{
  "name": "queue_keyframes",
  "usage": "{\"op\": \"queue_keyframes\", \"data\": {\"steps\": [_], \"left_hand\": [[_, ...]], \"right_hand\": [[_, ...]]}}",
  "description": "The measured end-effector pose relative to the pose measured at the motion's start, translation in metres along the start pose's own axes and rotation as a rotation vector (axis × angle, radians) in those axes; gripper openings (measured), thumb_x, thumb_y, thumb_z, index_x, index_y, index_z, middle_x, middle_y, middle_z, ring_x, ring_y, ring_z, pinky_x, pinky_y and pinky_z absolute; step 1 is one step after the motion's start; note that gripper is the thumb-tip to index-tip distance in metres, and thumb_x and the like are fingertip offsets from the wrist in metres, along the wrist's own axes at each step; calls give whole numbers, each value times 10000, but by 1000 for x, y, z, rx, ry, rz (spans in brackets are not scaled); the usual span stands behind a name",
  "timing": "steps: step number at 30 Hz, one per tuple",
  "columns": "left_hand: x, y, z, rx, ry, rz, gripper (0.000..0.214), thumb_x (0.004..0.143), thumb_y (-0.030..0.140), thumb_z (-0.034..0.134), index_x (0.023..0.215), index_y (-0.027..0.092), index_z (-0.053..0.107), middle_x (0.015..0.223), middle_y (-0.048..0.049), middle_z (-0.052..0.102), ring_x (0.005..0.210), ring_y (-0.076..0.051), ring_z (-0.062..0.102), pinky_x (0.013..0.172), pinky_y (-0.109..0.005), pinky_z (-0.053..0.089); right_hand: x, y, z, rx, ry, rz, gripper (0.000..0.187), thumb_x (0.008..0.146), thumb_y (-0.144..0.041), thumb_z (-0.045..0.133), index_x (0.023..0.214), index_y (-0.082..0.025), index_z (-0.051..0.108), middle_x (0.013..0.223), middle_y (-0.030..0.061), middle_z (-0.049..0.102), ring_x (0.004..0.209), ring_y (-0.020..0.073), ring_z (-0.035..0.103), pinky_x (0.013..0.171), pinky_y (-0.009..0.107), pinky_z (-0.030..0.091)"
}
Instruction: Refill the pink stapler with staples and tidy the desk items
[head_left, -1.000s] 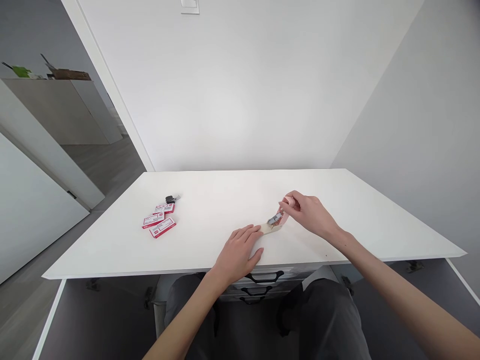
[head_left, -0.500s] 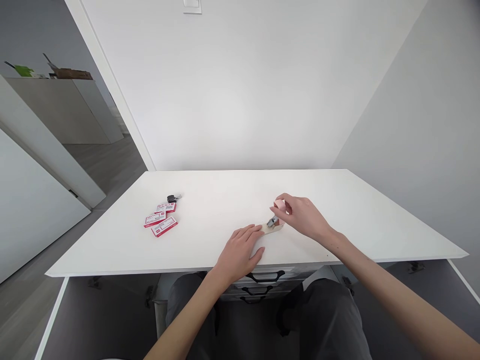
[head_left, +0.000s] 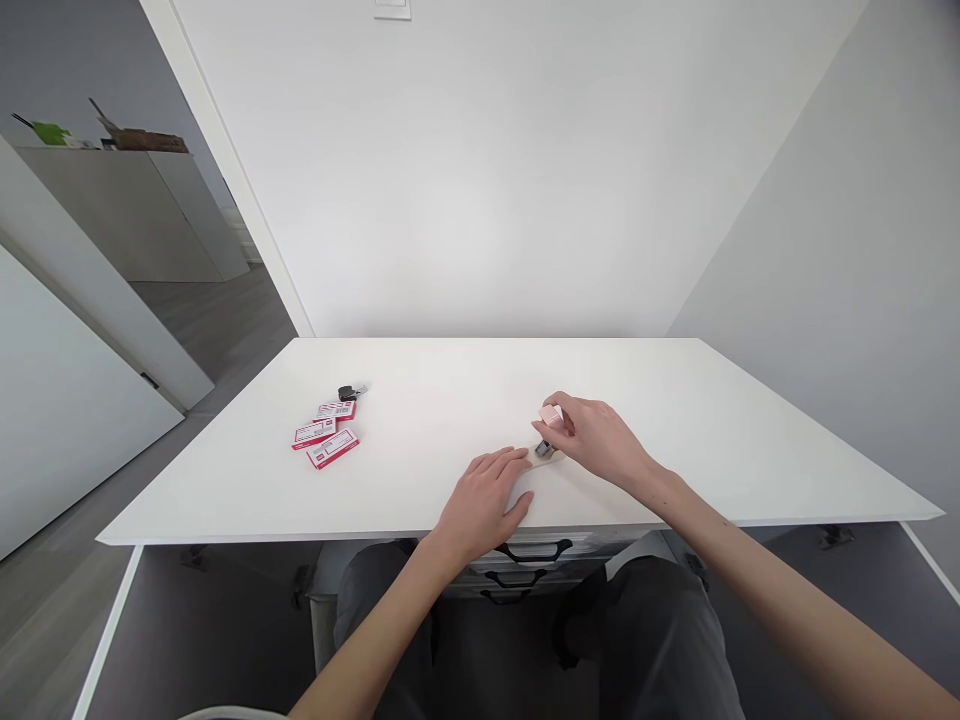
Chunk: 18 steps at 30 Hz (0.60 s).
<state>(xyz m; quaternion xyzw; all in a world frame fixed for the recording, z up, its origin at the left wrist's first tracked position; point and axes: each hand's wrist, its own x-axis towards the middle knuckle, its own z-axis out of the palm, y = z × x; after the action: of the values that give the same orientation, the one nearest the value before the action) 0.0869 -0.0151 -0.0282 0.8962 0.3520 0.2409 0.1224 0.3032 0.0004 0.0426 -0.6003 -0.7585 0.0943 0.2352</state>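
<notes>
Lying left of the hands (head_left: 480,505) are three red-edged cards (head_left: 333,448).

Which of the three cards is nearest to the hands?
The front card, closest to the desk's near edge; the middle card and back card lie farther from the left hand.

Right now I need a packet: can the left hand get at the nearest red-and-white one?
Probably yes: only white tabletop separates the left hand from that packet, though its fingertips rest on the stapler-like tool.
</notes>
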Motion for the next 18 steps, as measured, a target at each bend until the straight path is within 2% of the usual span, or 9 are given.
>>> {"op": "queue_keyframes", "data": {"steps": [4, 6, 11, 15, 18], "left_hand": [[10, 2, 5, -67, 49, -98, 299, 994, 280, 544, 1291, 242, 534, 1273, -55, 705, 1159, -236, 664, 1065, -445, 469], [14, 2, 9, -74, 78, -148, 290, 988, 256, 555, 1276, 235, 534, 1168, -46, 733, 1065, -235, 688, 1019, -438, 486], [12, -4, 14, -14, 190, -264, 354, 939, 267, 654, 1268, 219, 532, 1214, -71, 708, 1150, -282, 644, 990, -452, 483], [8, -7, 13, -11, 194, -300, 347, 929, 269, 686, 1239, 218, 539, 1149, -51, 726, 1109, -271, 643, 980, -455, 475], [8, -7, 13, -26, 200, -310, 385, 920, 259, 704, 1256, 226, 520, 1133, -39, 733, 1100, -264, 640, 980, -450, 472]], "right_hand": [[0, 0, 3, -27, -6, -20, 207, 987, -461, 538, 949, -258, 558, 687, -23, 655, 634, 185, 597, 593, 274, 397], [0, -1, 6, -56, -15, -51, 224, 985, -475, 557, 983, -252, 573, 755, -1, 684, 686, 196, 624, 602, 277, 399], [-3, -1, 14, -109, -43, -109, 290, 974, -528, 600, 1027, -242, 591, 894, 27, 718, 740, 204, 644, 609, 288, 407], [-5, -1, 14, -103, -55, -113, 286, 980, -518, 606, 1048, -240, 596, 892, 25, 711, 753, 209, 657, 618, 292, 420], [-7, 0, 11, -82, -71, -157, 248, 1002, -477, 581, 1098, -248, 599, 967, 36, 707, 803, 211, 675, 651, 295, 449]]}}
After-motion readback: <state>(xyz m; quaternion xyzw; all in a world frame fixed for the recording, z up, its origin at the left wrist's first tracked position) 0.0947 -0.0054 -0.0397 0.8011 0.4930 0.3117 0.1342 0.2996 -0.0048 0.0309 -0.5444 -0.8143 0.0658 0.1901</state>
